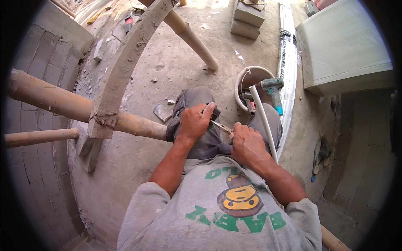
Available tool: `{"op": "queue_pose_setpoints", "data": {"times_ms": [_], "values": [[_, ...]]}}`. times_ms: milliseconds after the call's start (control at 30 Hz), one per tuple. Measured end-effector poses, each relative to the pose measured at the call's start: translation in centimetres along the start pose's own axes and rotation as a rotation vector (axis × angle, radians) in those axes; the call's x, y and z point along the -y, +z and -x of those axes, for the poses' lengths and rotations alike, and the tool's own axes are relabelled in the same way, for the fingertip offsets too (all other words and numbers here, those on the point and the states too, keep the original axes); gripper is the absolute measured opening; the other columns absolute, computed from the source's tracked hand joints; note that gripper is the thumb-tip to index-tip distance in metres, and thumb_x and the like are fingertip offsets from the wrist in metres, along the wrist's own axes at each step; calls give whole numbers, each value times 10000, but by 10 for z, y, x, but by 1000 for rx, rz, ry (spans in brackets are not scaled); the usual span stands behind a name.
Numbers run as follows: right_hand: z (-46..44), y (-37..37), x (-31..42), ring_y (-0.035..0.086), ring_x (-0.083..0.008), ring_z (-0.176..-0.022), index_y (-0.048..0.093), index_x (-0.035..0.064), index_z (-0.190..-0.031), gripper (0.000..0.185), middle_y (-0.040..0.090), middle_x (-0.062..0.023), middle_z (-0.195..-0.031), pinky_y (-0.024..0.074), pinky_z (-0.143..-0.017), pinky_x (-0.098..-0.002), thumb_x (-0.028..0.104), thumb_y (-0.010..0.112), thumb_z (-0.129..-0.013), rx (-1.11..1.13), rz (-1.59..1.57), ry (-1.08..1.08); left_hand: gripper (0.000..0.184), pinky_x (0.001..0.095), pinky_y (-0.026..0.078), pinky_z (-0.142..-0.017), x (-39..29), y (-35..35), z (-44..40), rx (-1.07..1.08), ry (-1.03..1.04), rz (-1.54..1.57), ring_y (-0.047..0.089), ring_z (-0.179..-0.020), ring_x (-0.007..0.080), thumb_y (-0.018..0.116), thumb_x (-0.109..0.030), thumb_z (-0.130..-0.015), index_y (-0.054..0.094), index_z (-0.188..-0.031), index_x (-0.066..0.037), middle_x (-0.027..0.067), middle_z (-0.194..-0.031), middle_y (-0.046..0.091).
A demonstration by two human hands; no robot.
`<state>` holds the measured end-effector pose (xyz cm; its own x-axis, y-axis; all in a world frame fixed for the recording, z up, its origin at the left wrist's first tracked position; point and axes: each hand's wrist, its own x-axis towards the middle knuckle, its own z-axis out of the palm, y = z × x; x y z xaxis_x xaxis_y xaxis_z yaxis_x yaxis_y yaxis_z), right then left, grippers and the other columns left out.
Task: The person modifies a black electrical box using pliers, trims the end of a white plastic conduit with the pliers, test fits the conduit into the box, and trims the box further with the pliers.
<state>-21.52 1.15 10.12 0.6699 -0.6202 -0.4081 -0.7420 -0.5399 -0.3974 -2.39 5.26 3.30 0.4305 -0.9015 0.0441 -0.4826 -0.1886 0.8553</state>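
Observation:
My left hand [196, 121], fingers closed, grips a small black piece [215, 113] above my left thigh; its exact kind is too small to make out. In my right hand [248, 144] is a pair of needle-nose pliers [222, 127], its fingers wrapped round the handles. The pliers' tip points at the black piece and reaches close to my left fingers; whether the jaws grip anything is unclear. A white plastic pipe [264, 119] leans along my right leg, just beside the right hand.
Ahead stands a bucket [238, 85] with tools inside and a teal cordless drill [273, 92] at its rim. Bundled white pipes [288, 58] lie to the right. Bamboo poles [63, 103] and a rough wooden plank [121, 69] crowd the left. Concrete blocks [248, 19] sit farther ahead.

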Motion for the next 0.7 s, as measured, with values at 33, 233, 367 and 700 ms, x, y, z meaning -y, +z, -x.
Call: {"op": "queue_pose_setpoints", "data": {"times_ms": [33,233,367,700], "values": [[7,1,6,665,-309,-890,557,19,-996,185,639,-171,-936,485,-753,-437,169,583,-891,-141,211,59,461,358,383,-517,-7,1,-5,-9,-27,-90,434,-523,140,618,-361,-974,598,-698,8,94,-554,498],[5,-2,-19,618,-421,-906,568,13,-1007,230,639,-205,-920,475,-820,-491,210,596,-892,10,-358,92,488,445,427,-552,-15,-11,-17,18,-133,14,579,-576,377,583,-437,-969,610,-710,-25,200,-615,579],[3,11,-17,598,-456,-909,619,22,-971,236,647,-227,-924,478,-825,-490,238,611,-875,-47,-380,-72,467,414,436,-565,-2,-18,-10,68,-153,50,587,-580,285,608,-427,-961,599,-746,-13,178,-630,586],[-7,22,-18,603,-236,-749,641,27,-964,212,619,-111,-786,479,-722,-360,231,649,-907,-74,-666,50,255,253,491,-732,8,-31,9,231,-299,545,593,-797,66,683,-230,-903,693,-1021,-4,-8,-875,681]]}}
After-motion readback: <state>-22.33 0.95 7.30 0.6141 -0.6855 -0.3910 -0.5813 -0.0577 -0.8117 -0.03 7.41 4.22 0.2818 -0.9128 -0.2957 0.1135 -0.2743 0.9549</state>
